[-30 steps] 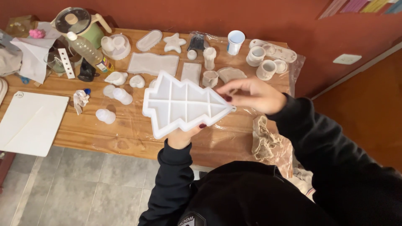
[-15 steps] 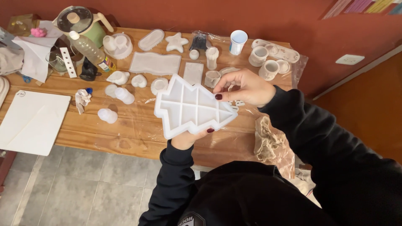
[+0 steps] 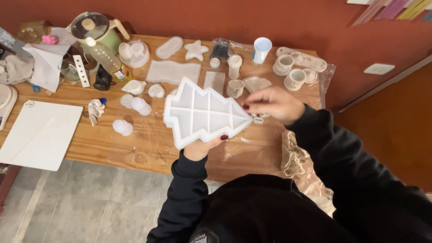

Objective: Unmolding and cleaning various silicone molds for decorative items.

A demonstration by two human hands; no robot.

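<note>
Wooden bench (image 3: 135, 153) cluttered with moulds. My left hand (image 3: 202, 146) grips the white tree-shaped mould (image 3: 202, 112) from below; my right hand (image 3: 274, 104), at three o'clock, pinches its tip. Mould compartments appear empty.

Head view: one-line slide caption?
Left hand holds white tree-shaped mould over cluttered wooden table; right hand at its tip.

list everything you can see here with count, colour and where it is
tree-shaped mould: 1, white, held above table centre
star mould: 1, white, table far edge
cup: 1, white and blue, far edge
bottle: 1, clear, yellowish liquid, far left
pot: 1, green, far left corner
board: 1, white, left
table: 1, wooden
left hand: 1, under the mould's near edge
right hand: 1, at the mould's tip
</note>
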